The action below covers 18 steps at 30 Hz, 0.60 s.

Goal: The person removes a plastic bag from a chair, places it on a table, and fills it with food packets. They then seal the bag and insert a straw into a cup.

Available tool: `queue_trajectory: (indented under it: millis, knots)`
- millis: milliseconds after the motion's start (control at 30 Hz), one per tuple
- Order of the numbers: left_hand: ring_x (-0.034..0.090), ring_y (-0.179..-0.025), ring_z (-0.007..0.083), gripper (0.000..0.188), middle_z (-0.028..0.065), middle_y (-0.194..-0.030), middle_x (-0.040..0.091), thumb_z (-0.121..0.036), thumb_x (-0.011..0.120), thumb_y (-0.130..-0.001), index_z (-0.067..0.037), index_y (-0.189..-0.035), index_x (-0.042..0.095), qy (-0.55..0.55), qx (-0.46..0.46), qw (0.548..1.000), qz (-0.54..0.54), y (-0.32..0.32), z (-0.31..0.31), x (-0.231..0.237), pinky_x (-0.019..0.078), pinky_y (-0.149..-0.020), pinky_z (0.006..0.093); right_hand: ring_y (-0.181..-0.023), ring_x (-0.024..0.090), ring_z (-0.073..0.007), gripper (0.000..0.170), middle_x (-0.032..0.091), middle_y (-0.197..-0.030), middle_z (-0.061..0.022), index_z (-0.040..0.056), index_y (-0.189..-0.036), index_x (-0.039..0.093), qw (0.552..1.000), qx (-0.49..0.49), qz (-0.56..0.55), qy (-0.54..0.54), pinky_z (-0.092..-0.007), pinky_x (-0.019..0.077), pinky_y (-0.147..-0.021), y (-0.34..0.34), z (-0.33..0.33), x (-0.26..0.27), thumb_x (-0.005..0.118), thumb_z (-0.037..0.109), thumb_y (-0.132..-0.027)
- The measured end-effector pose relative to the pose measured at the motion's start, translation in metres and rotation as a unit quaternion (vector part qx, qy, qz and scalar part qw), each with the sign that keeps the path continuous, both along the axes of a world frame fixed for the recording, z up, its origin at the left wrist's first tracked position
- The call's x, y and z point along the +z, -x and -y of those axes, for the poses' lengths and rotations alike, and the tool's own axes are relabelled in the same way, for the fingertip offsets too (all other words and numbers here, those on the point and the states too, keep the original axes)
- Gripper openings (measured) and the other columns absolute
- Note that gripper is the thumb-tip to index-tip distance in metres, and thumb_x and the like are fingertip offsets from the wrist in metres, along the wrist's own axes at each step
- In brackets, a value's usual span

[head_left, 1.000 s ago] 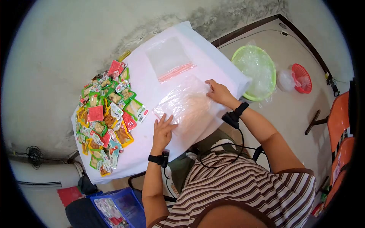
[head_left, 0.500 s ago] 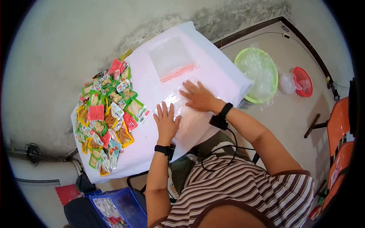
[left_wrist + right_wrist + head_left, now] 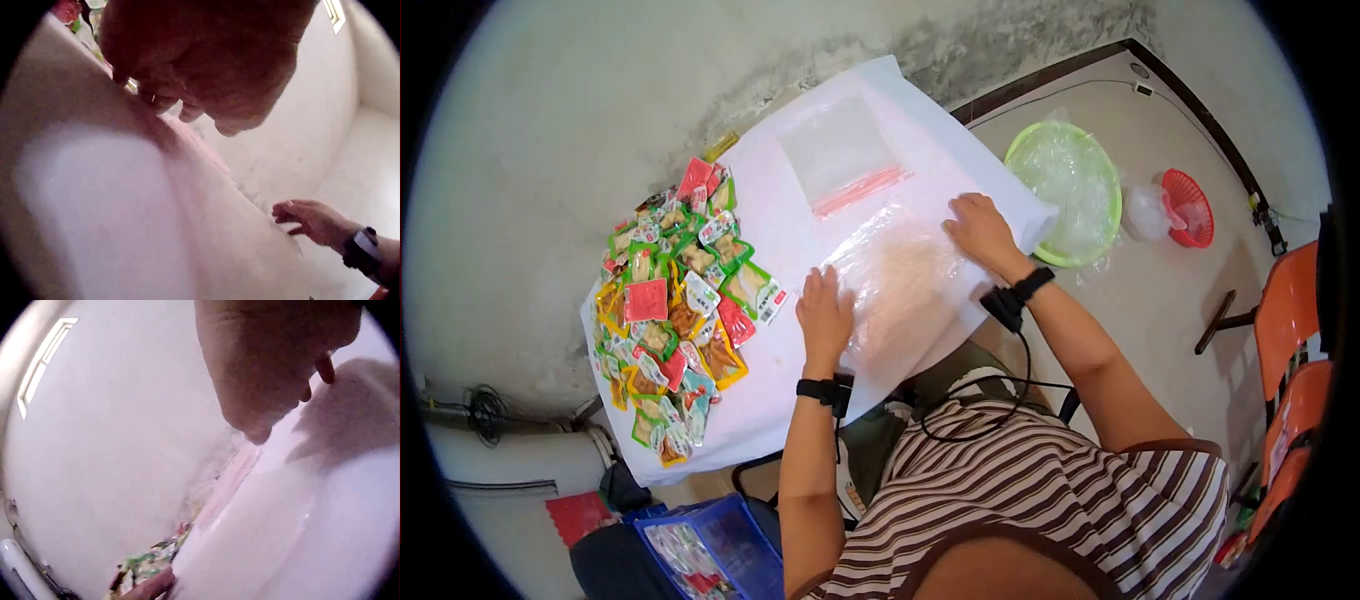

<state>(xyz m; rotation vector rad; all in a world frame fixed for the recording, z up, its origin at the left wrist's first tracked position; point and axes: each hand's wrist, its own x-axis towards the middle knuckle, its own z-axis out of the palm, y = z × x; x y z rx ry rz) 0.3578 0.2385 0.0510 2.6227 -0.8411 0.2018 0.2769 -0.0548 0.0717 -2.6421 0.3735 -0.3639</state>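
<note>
A clear plastic bag (image 3: 900,285) lies flat on the white-covered table (image 3: 785,400) in front of the person. At its left edge rests the left hand (image 3: 825,315), fingers extended and pointing away from the body; the left wrist view shows this hand (image 3: 206,62) from close by. By the bag's right side is the right hand (image 3: 982,235), its fingers relaxed and holding nothing, seen also as a hand (image 3: 275,362) in the right wrist view. Farther back lies a stack of clear bags (image 3: 840,150) with red-pink strips along the near edge.
Snack packets (image 3: 670,310) are heaped along the table's left side. On the floor stand a green basin (image 3: 1065,195) with clear plastic, a red basket (image 3: 1190,208) and a blue crate (image 3: 725,545). Orange chairs (image 3: 1288,305) are at the right.
The right hand moved in over the bag beside the left hand, then back out to the bag's right side. The left hand moved up slightly and its fingers straightened.
</note>
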Motion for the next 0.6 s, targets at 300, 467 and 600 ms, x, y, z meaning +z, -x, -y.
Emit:
queue_trajectory:
  millis: [300, 467, 600]
  knots:
    - [0.058, -0.08, 0.0349, 0.027, 0.0161, -0.09, 0.063, -0.02, 0.063, -0.072, -0.005, -0.094, 0.058, -0.097, 0.05, 0.987, -0.117, -0.051, 0.008, 0.044, 0.0448, -0.072, 0.0441, -0.064, 0.062, -0.0172, 0.032, 0.065, -0.079, -0.0067, 0.0026, -0.092, 0.06, 0.884, 0.085, -0.185, -0.421, -0.029, 0.0488, -0.056, 0.068, -0.038, -0.027, 0.055, 0.034, -0.088]
    - [0.06, -0.072, 0.0312, 0.023, 0.0152, -0.077, 0.062, -0.019, 0.063, -0.069, -0.005, -0.087, 0.058, -0.133, -0.063, 0.947, -0.287, -0.073, -0.001, 0.027, 0.0459, -0.064, 0.0417, -0.072, 0.063, -0.0124, 0.033, 0.065, -0.087, -0.0046, 0.005, -0.099, 0.058, 0.798, 0.097, -0.29, -0.52, -0.0268, 0.0493, -0.058, 0.082, -0.077, -0.036, 0.052, 0.036, -0.09]
    - [0.058, -0.07, 0.0325, 0.019, 0.0164, -0.079, 0.059, -0.017, 0.062, -0.073, -0.006, -0.088, 0.057, -0.015, -0.123, 0.972, -0.199, -0.039, 0.0, 0.043, 0.0459, -0.062, 0.0413, -0.075, 0.062, -0.0134, 0.037, 0.063, -0.092, -0.0056, 0.0057, -0.108, 0.052, 0.766, 0.079, -0.266, -0.58, -0.0266, 0.049, -0.059, 0.081, -0.09, -0.038, 0.053, 0.037, -0.089]
